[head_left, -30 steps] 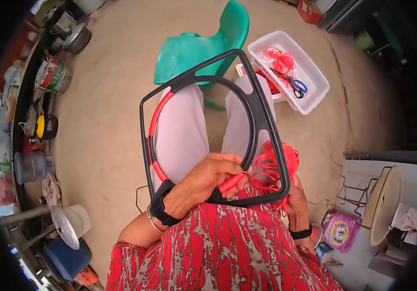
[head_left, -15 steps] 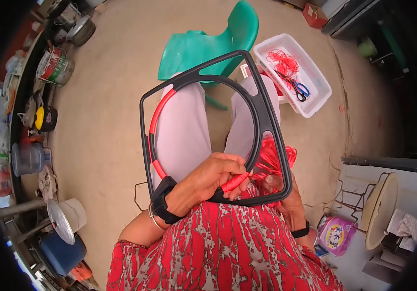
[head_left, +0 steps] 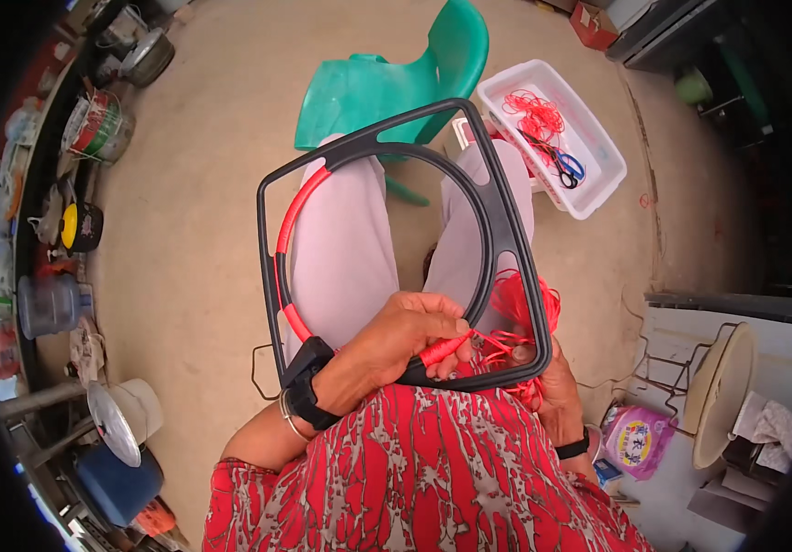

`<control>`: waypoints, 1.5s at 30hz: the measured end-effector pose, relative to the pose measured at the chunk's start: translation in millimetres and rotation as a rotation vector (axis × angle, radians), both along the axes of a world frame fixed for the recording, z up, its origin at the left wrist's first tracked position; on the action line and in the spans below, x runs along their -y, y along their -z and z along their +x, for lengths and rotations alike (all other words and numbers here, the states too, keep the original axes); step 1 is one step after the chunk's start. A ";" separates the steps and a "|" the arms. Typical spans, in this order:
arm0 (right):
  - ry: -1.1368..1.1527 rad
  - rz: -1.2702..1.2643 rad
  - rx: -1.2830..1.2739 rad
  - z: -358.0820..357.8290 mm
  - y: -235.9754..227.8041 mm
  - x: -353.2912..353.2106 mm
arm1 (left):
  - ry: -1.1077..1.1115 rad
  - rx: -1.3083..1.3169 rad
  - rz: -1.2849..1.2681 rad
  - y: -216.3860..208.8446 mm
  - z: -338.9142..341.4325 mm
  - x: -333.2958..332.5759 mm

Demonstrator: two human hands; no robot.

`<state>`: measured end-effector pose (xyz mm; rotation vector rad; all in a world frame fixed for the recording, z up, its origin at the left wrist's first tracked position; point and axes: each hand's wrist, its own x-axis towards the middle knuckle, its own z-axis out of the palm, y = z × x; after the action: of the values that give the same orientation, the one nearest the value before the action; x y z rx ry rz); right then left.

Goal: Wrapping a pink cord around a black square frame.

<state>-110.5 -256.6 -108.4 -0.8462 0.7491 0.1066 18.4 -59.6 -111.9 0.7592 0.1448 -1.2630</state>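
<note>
A black square frame (head_left: 499, 207) with a round ring inside it rests on my lap. Glossy red cord wraps the ring's left side (head_left: 296, 213) in bands, and a further wrapped stretch (head_left: 445, 350) lies at the bottom. My left hand (head_left: 414, 333) is closed around the ring there, thumb and forefinger pressed on the cord at the end of the wrap. From that spot strands run to a loose bundle of red cord (head_left: 534, 308) by the frame's lower right corner. My right hand (head_left: 550, 382) is closed on this cord, its fingers partly hidden by the frame.
Ahead of my knees stands a green plastic chair (head_left: 359, 97). Right of it, a white tub (head_left: 603, 189) holds tangled red cord (head_left: 536, 115) and scissors (head_left: 569, 170). Pots and a water jug (head_left: 51, 304) line the left side. A purple bag (head_left: 640, 442) sits at lower right.
My right hand has shifted slightly down and right, and the cord strands between my hands are now more spread out. The left hand keeps its grip; the frame has tilted slightly left.
</note>
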 end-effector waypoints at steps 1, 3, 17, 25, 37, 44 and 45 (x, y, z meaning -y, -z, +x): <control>0.000 -0.002 -0.001 -1.3 6.4 6.7 | -0.009 0.023 0.015 -0.8 -0.4 0.1; -0.144 -0.080 -0.063 -4.1 18.1 30.4 | -0.006 0.029 0.038 -4.8 0.7 -0.6; -0.296 -0.423 0.163 9.3 -4.2 41.8 | -0.036 -0.018 -0.025 -3.6 5.8 -3.6; -0.192 -0.027 0.284 22.6 3.9 3.7 | -0.055 0.059 0.108 -6.6 1.8 -2.5; -0.238 -0.298 0.386 73.1 17.5 -22.1 | -0.219 0.139 0.134 -5.4 -5.0 2.9; -0.326 0.090 0.187 94.0 18.2 -35.7 | -0.195 0.218 0.208 -3.6 -6.2 4.6; -0.402 0.210 0.141 96.9 17.0 -36.1 | -0.184 0.223 0.202 -0.8 -7.5 3.3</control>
<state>-13.6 -220.5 -125.5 -0.7848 0.4197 0.4713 10.8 -62.8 -111.1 1.0319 0.1588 -0.9912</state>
